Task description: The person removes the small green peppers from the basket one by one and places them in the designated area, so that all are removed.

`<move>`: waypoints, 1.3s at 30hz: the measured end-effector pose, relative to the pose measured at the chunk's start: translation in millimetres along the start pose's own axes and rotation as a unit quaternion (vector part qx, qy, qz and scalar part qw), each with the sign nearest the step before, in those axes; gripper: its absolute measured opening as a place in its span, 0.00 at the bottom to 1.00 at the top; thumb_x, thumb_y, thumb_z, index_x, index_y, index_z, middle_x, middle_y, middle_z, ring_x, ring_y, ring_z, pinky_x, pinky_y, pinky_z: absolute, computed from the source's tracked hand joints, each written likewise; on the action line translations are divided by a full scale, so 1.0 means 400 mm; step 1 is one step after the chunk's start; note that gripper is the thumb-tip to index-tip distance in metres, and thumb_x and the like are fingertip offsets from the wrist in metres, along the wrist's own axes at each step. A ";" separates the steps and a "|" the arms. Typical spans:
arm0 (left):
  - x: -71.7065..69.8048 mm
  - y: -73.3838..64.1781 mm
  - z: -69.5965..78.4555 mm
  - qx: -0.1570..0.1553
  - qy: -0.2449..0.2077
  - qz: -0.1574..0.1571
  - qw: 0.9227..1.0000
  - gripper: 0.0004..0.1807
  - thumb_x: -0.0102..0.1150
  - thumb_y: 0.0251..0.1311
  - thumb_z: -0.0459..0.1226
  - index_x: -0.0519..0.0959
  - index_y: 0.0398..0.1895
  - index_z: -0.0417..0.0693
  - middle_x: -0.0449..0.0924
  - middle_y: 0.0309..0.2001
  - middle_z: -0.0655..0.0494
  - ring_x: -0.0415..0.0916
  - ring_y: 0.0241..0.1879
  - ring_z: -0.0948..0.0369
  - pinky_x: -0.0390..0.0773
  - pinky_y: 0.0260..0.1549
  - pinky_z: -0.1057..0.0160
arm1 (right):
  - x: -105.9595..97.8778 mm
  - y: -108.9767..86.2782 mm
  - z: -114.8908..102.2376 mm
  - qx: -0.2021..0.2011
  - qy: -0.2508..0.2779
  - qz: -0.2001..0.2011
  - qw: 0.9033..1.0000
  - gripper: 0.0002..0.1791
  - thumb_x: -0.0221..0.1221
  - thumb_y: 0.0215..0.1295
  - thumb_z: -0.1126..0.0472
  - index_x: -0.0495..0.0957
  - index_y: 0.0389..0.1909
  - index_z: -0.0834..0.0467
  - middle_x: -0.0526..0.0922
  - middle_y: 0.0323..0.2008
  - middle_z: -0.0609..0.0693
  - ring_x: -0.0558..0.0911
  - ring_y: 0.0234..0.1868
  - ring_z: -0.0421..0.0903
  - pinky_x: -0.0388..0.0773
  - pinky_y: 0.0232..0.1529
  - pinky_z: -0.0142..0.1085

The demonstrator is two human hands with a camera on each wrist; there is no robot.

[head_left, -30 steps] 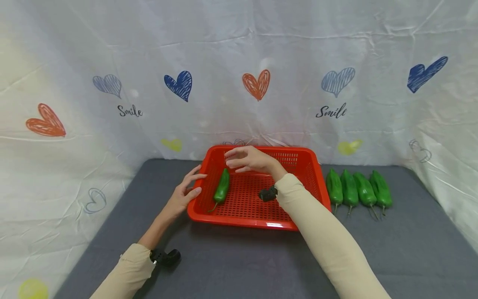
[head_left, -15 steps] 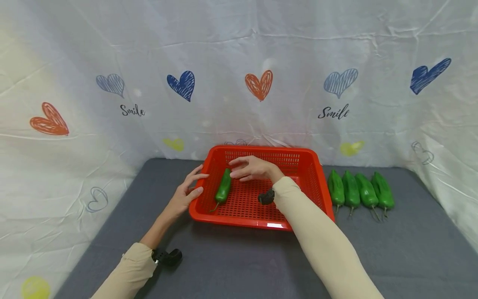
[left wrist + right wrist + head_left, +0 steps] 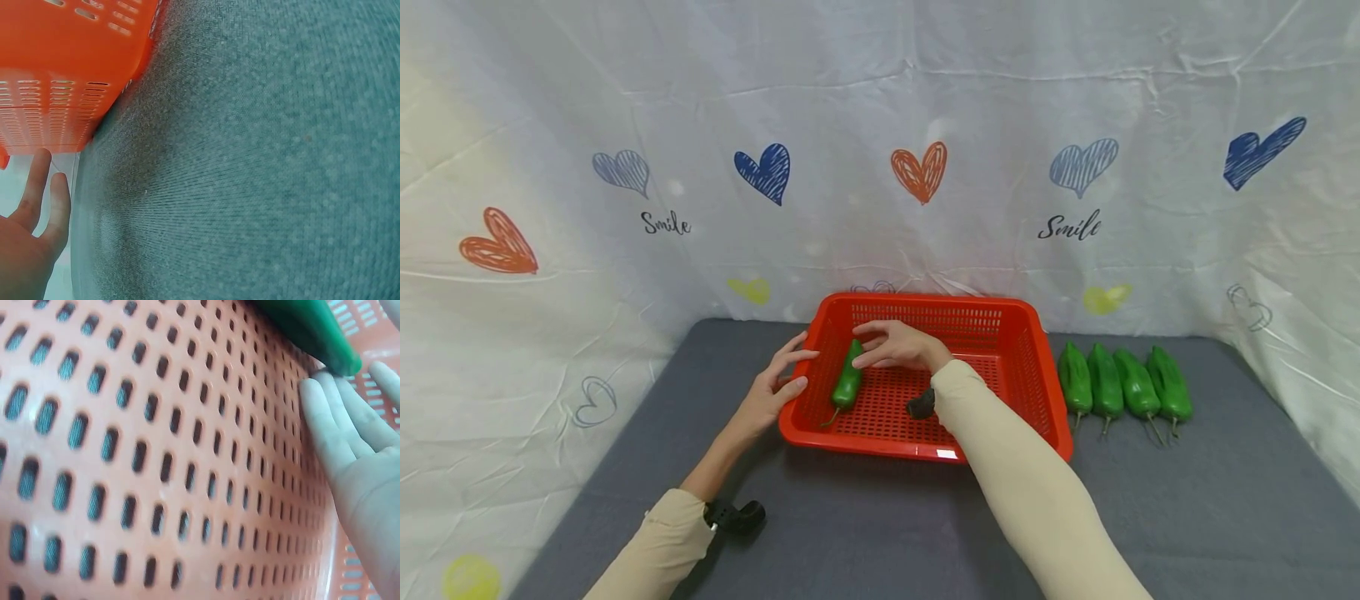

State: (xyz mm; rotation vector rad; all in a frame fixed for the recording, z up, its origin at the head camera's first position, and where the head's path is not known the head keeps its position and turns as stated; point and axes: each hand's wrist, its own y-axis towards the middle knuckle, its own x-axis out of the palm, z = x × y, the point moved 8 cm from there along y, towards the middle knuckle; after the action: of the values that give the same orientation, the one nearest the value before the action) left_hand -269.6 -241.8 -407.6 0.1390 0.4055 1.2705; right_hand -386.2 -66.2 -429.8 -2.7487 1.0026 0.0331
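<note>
A red perforated plastic basket (image 3: 865, 445) sits on the grey cloth. One green pepper (image 3: 847, 385) lies along its left side, stem toward the front. My right hand (image 3: 901, 345) is inside the basket, just right of the pepper's far end. In the right wrist view, the fingers of that hand (image 3: 369, 481) reach out straight beside the tip of the pepper (image 3: 322, 337); whether they touch it I cannot tell. My left hand (image 3: 767, 393) rests against the basket's left rim with spread fingers. Two of those fingers (image 3: 57, 209) show in the left wrist view, near the basket wall (image 3: 69, 50).
Several green peppers (image 3: 1105, 383) stand in a row on the table to the right of the basket, stems toward the front. A grey cloth (image 3: 850, 533) covers the table. Behind it hangs a white curtain (image 3: 842, 100) printed with hearts.
My right hand has come down deeper into the basket and shifted left, closer to the pepper. The left hand stays at the rim. The view moved slightly at first.
</note>
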 end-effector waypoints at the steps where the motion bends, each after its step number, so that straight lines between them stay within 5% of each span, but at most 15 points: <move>1: 0.001 0.000 0.000 0.000 0.000 -0.001 1.000 0.23 0.51 0.74 0.29 0.67 0.70 0.36 0.44 0.80 0.50 0.77 0.54 0.37 0.83 0.44 0.52 | 0.002 0.003 0.000 -0.001 -0.005 0.005 1.000 0.36 0.67 0.65 0.69 0.66 0.73 0.62 0.71 0.67 0.62 0.72 0.67 0.54 0.77 0.57 0.42; 14: -0.003 0.002 -0.006 0.008 0.027 0.004 1.000 0.22 0.50 0.75 0.28 0.68 0.69 0.35 0.45 0.80 0.47 0.75 0.56 0.37 0.82 0.47 0.56 | 0.013 0.021 -0.008 -0.020 -0.013 0.088 0.996 0.25 0.68 0.63 0.71 0.77 0.61 0.68 0.79 0.58 0.64 0.80 0.57 0.54 0.81 0.50 0.43; 25: -0.004 0.002 -0.003 0.002 0.030 0.006 1.000 0.22 0.51 0.74 0.29 0.69 0.69 0.37 0.46 0.80 0.50 0.74 0.56 0.35 0.82 0.46 0.57 | 0.008 0.021 -0.014 -0.023 0.072 0.087 0.993 0.22 0.68 0.64 0.71 0.80 0.59 0.66 0.84 0.49 0.60 0.86 0.45 0.55 0.83 0.46 0.51; 39: -0.006 0.001 -0.004 0.010 0.044 0.005 0.999 0.23 0.51 0.74 0.28 0.70 0.70 0.39 0.47 0.80 0.51 0.71 0.60 0.34 0.81 0.47 0.59 | -0.019 0.001 -0.053 -0.070 0.088 0.072 0.991 0.21 0.65 0.67 0.71 0.78 0.61 0.67 0.85 0.48 0.61 0.85 0.47 0.54 0.82 0.48 0.51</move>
State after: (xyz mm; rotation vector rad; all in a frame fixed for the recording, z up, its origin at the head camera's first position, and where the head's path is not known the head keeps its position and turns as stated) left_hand -271.2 -244.3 -408.4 0.1026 0.4932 1.2856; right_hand -393.4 -65.9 -408.4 -2.8376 1.2912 -0.1230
